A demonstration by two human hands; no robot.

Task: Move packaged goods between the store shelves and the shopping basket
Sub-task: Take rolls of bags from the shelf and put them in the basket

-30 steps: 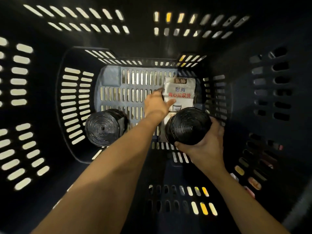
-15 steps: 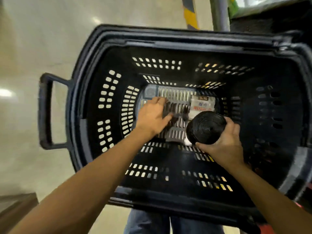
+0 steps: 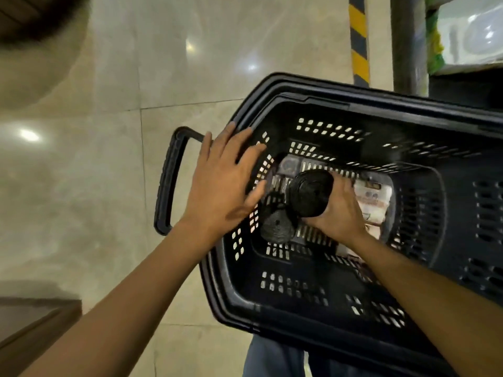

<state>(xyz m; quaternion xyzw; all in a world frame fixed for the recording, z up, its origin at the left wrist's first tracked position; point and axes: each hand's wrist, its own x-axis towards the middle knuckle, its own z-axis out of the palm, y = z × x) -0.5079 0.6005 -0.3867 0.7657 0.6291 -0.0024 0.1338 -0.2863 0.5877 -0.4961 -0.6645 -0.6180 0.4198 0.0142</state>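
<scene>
Roll [image 3: 310, 193] of black bags sits at the frame's centre, inside the basket [image 3: 272, 317], grasped by the right hand [image 3: 340, 210] with fingers curled round it. The left hand [image 3: 223, 186], fingers straight and spread, holds nothing; it is over the basket's left rim, and I cannot tell whether it touches. A second roll [image 3: 277, 227] lies on the basket bottom, lower left of the first, and a white packet [image 3: 373, 197] lies to the right. The handle [image 3: 168, 180] juts left over the tiles [image 3: 109, 159].

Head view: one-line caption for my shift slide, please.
Right hand grips a black cylindrical bag roll over the black slotted plastic basket; left hand spread open at its rim; another roll inside.
</scene>
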